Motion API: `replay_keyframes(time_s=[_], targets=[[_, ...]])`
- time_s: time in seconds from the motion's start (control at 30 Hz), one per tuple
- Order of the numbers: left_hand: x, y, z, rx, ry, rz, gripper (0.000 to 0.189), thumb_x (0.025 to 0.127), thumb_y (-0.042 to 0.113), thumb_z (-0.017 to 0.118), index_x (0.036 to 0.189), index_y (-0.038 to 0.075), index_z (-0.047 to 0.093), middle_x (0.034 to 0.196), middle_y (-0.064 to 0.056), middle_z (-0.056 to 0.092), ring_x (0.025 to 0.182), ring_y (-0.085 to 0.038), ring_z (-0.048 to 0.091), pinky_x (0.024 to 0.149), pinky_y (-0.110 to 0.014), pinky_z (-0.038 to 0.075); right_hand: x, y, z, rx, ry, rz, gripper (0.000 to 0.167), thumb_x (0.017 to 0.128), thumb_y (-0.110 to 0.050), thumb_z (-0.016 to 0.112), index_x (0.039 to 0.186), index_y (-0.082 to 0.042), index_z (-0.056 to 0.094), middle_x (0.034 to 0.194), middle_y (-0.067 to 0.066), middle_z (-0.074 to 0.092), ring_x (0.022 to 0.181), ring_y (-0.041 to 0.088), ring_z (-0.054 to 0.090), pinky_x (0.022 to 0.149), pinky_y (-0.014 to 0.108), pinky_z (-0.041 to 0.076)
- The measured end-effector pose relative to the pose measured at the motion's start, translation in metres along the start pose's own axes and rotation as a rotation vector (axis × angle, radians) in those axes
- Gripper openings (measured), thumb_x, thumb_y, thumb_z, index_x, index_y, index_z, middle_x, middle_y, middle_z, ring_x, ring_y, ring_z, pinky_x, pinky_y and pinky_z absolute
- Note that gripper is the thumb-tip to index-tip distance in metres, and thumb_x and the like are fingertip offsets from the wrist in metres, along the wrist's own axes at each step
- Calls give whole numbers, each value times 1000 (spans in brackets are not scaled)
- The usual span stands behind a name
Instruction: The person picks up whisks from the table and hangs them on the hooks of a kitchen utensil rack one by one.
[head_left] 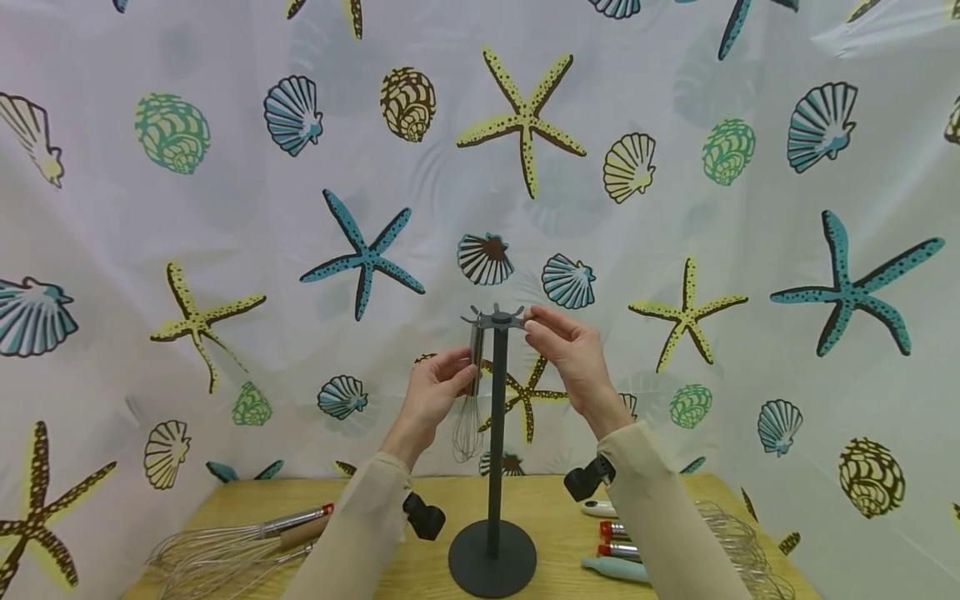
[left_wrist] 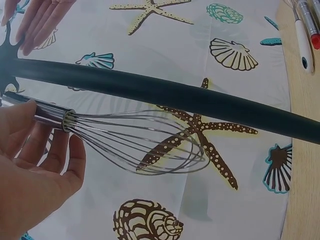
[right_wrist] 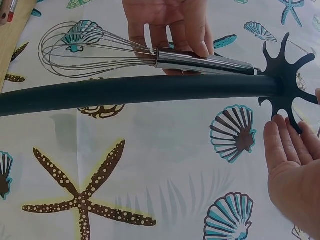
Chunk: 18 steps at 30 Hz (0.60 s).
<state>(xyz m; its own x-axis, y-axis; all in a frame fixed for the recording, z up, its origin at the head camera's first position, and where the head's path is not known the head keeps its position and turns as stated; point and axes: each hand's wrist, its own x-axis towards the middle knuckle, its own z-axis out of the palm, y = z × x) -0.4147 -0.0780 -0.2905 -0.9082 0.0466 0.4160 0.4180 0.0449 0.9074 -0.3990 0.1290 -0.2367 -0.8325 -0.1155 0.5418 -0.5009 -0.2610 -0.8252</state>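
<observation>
Left hand point(head_left: 433, 387) pinches a shiny, loopy wire whisk point(right_wrist: 180, 60), right hand point(head_left: 576, 360) pinches the kinda spidery-topped dark stand point(head_left: 497, 442).

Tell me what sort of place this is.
Probably a staged workspace rather than a working kitchen: a patterned curtain hangs behind a wooden table, and whisks lie either side of a stand.

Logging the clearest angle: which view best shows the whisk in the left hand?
The right wrist view: the whisk is nearly whole there, wires to handle end. The left wrist view shows its wires large, but the left hand covers part of the handle. The head view shows it small, beside the black pole.
</observation>
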Motion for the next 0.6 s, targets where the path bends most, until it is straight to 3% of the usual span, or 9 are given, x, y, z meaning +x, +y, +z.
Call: replay_keyframes(time_s=[0.23,0.6], targets=[[-3,-2,1,-2,-19,-4,37,97,11,62,134,9,60,127,-14,65,110,-25,65,98,-42,52,0,0,0,-7,14,8,43,94,-6,64,135,3,56,109,-6,70,102,6,68,97,29,52],[-4,-4,-2,-29,7,-14,31,97,12,62,127,9,65,127,-11,66,111,-22,64,98,-40,51,0,1,0,3,16,7,42,95,-6,64,135,3,56,109,-5,70,102,7,68,98,29,51]])
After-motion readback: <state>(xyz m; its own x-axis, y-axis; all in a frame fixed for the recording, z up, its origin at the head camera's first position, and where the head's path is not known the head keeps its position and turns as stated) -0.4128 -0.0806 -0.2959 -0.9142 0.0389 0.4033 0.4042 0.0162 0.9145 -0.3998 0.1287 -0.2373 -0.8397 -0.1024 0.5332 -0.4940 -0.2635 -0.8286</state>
